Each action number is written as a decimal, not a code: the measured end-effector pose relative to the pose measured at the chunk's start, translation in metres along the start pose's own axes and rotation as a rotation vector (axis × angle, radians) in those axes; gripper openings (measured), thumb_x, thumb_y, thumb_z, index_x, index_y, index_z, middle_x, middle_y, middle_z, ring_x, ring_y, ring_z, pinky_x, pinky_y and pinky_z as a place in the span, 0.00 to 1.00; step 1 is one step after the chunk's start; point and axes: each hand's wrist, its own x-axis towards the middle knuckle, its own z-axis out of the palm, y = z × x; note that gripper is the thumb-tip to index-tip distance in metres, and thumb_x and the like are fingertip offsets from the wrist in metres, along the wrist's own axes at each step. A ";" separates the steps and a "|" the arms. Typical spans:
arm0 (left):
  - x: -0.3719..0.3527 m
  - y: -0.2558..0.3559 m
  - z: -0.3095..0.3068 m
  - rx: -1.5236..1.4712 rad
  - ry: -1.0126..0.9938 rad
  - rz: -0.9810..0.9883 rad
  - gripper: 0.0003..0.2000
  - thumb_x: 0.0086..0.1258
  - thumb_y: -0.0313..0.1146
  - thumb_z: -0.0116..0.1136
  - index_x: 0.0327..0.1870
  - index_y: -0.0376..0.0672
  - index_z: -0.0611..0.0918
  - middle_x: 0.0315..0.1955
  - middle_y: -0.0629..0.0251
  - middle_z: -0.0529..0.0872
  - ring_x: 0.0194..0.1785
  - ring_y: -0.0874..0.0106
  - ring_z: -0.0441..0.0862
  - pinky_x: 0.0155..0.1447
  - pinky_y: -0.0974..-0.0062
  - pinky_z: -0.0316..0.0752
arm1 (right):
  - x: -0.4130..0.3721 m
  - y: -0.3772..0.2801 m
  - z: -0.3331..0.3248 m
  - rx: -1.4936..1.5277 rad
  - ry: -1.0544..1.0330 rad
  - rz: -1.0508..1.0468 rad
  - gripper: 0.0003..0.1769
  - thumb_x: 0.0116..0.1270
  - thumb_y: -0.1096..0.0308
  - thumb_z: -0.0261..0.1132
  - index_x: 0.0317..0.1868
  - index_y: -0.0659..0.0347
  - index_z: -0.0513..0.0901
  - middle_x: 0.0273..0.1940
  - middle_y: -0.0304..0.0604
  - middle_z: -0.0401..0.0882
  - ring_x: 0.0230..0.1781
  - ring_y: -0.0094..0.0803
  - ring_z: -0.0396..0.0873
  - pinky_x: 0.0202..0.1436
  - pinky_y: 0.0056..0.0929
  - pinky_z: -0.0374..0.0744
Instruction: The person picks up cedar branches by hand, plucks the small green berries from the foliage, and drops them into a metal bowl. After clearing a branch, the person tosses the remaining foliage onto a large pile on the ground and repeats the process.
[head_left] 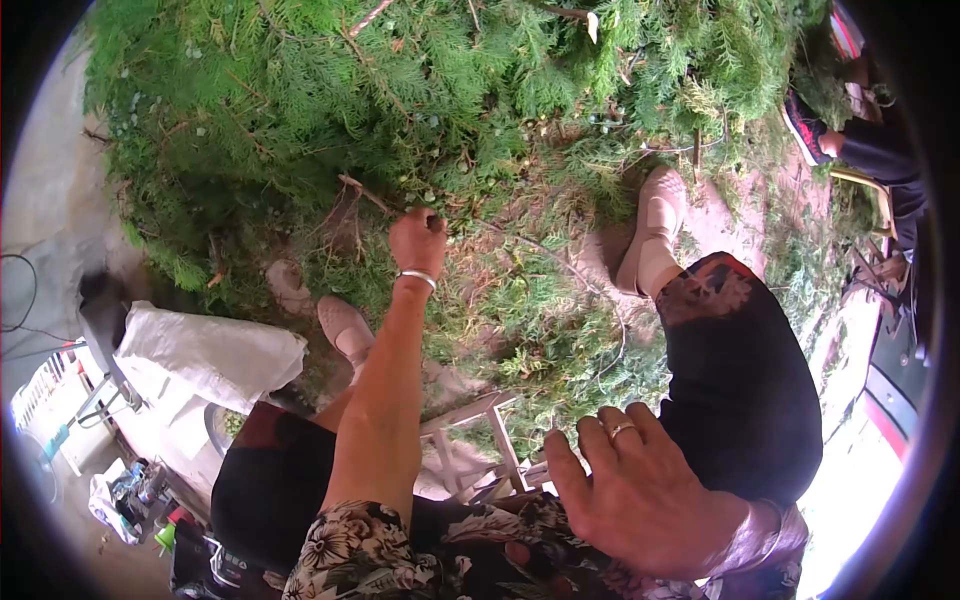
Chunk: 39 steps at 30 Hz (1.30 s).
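My left hand (415, 242), with a silver bangle at its wrist, is closed in a fist around a thin branch (365, 194). The thicker brown end sticks out to the left of the fist. A long, mostly bare stem (560, 258) curves away on the right side of the fist, over loose green sprigs. Near my lap, my right hand (640, 495) is raised, palm down, its fingers apart and holding nothing. It wears a ring. Beneath and around my left hand lie green conifer clippings (500, 310) on the ground.
A large heap of leafy conifer branches (300, 90) fills the far side. My shoes (655, 215) stand among the clippings. A wooden frame (490, 430) is between my knees, a white cloth (210, 350) at left. Another person's shoe (805, 128) shows at the right.
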 end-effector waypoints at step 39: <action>-0.033 0.005 0.024 -0.439 -0.100 0.043 0.04 0.60 0.26 0.62 0.35 0.39 0.83 0.23 0.64 0.84 0.24 0.75 0.79 0.24 0.80 0.74 | 0.003 -0.003 0.001 0.027 -0.004 -0.042 0.20 0.56 0.71 0.59 0.49 0.74 0.76 0.38 0.61 0.77 0.42 0.52 0.77 0.48 0.48 0.75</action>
